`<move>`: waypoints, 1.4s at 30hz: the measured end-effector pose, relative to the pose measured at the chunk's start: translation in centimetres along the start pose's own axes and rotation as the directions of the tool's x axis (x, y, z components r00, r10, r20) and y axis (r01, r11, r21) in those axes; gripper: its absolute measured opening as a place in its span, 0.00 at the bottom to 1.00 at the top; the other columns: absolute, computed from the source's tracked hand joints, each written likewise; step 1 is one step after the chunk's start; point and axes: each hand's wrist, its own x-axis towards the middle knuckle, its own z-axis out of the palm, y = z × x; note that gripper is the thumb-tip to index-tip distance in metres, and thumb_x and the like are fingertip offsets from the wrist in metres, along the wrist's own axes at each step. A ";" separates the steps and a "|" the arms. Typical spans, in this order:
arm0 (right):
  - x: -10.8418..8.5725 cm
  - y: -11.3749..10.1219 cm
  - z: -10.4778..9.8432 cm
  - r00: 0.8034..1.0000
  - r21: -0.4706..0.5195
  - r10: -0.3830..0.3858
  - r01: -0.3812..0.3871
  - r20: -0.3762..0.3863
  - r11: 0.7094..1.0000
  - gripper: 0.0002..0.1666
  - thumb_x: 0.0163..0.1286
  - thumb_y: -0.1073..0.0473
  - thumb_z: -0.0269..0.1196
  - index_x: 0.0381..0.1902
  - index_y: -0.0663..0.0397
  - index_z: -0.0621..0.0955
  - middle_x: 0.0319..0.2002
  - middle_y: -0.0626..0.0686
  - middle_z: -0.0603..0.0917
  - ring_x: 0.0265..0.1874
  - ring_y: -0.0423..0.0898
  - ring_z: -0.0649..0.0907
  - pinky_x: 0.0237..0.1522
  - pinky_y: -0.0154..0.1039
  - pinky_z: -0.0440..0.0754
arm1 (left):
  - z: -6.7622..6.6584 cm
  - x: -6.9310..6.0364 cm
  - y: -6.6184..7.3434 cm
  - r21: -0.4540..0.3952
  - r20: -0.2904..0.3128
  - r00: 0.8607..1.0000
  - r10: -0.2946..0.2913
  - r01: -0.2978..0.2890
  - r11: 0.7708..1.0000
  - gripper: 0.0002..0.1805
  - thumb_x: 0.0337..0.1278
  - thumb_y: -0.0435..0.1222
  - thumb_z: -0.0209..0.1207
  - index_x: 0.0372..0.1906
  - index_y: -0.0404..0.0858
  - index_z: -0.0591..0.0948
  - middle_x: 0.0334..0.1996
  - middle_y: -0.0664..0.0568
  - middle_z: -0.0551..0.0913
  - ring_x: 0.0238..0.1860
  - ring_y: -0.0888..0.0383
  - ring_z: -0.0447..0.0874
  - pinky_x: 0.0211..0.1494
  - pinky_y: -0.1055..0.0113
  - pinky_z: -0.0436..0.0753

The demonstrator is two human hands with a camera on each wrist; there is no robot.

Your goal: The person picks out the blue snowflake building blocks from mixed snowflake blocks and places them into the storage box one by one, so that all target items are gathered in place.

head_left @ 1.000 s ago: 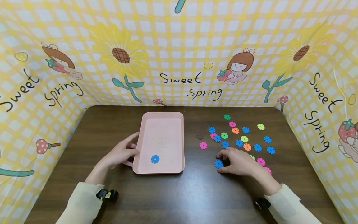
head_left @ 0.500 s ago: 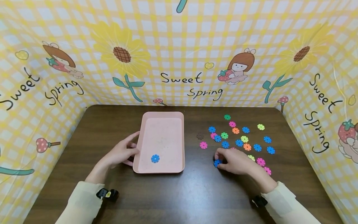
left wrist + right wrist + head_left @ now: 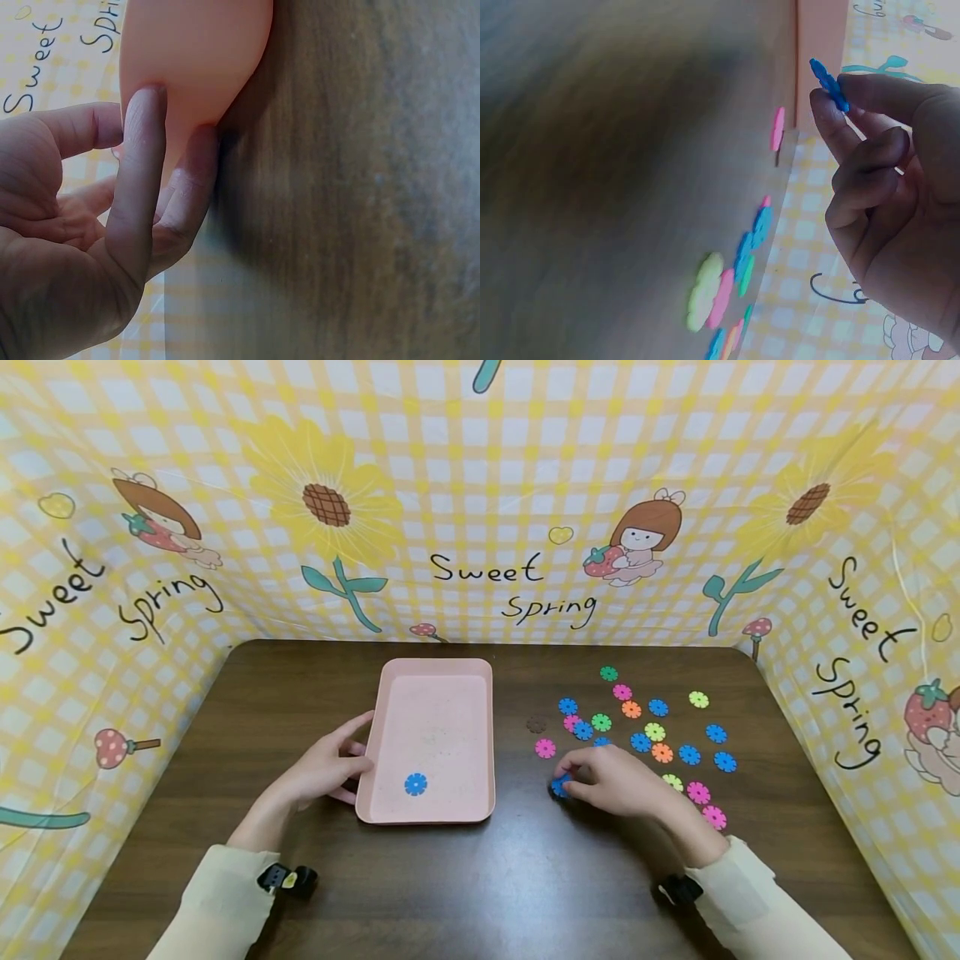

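Observation:
Between the thumb and forefinger of my right hand [image 3: 618, 783] is a blue notched plastic disc [image 3: 829, 85], pinched clear of the tabletop in the right wrist view. The other fingers of that hand fold inward. My left hand [image 3: 322, 768] touches the outer left side of a pink tray [image 3: 367, 797]. In the left wrist view its fingers rest fairly straight against the tray's outer wall. A second blue disc [image 3: 416, 784] lies flat inside the tray, near its front end.
Several notched discs lie scattered right of the tray, among them an orange disc [image 3: 662, 752], a green disc [image 3: 608, 673] and a pink disc [image 3: 545, 748]. A brown disc [image 3: 536, 724] blends into the dark table [image 3: 480, 893]. A checked cloth [image 3: 480, 468] surrounds the table.
My right hand has closed its fingertips on the blue disc and carried it up and left towards the tray. The left hand and the tray have stayed in place.

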 end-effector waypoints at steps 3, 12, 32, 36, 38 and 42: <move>0.5 -0.6 -0.1 1.000 0.022 -0.016 0.016 0.005 1.000 0.09 0.73 0.57 0.69 0.49 0.44 0.88 0.39 0.38 0.86 0.20 0.36 0.74 0.24 0.33 0.73 | 0.0 0.0 0.0 0.001 0.000 1.000 0.003 -0.003 1.000 0.46 0.67 0.29 0.58 0.85 0.48 0.52 0.55 0.31 0.74 0.43 0.46 0.87 0.32 0.48 0.90; 2.7 -1.9 0.1 0.996 0.060 -0.091 0.092 -0.018 0.994 0.09 0.73 0.56 0.69 0.49 0.44 0.88 0.37 0.37 0.84 0.18 0.37 0.72 0.27 0.35 0.77 | 0.0 0.2 0.1 0.008 -0.006 1.000 -0.003 0.003 1.000 0.45 0.68 0.29 0.58 0.85 0.49 0.52 0.54 0.32 0.74 0.43 0.46 0.87 0.32 0.48 0.90; 10.0 -7.4 4.2 0.990 0.176 -0.120 0.133 -0.079 0.975 0.08 0.72 0.54 0.69 0.47 0.42 0.88 0.37 0.36 0.84 0.31 0.44 0.81 0.31 0.36 0.77 | 0.0 0.1 0.0 0.011 -0.002 1.000 0.005 -0.005 1.000 0.45 0.68 0.29 0.58 0.85 0.48 0.52 0.54 0.32 0.74 0.43 0.46 0.87 0.32 0.49 0.90; 11.4 -8.2 5.4 0.992 0.169 -0.108 0.117 -0.064 0.979 0.08 0.72 0.53 0.70 0.47 0.42 0.88 0.37 0.36 0.85 0.36 0.40 0.82 0.34 0.34 0.79 | -0.1 0.1 0.0 0.010 0.000 1.000 0.005 -0.005 1.000 0.45 0.68 0.29 0.58 0.85 0.48 0.52 0.54 0.31 0.74 0.43 0.46 0.87 0.32 0.48 0.90; 12.1 -8.6 5.9 0.992 0.151 -0.111 0.119 -0.061 0.981 0.08 0.71 0.53 0.70 0.47 0.43 0.88 0.37 0.37 0.85 0.37 0.38 0.82 0.37 0.33 0.79 | -0.1 0.1 0.0 0.012 0.000 1.000 0.004 -0.004 1.000 0.45 0.68 0.29 0.58 0.85 0.48 0.52 0.54 0.31 0.74 0.43 0.46 0.87 0.32 0.48 0.90; 13.4 -9.4 6.8 0.990 0.100 -0.121 0.127 -0.065 0.987 0.09 0.70 0.55 0.70 0.47 0.47 0.89 0.35 0.39 0.85 0.35 0.37 0.81 0.37 0.31 0.79 | 0.0 0.1 0.0 0.013 -0.006 1.000 -0.002 0.002 1.000 0.45 0.68 0.29 0.58 0.85 0.49 0.53 0.54 0.31 0.74 0.43 0.47 0.87 0.32 0.49 0.90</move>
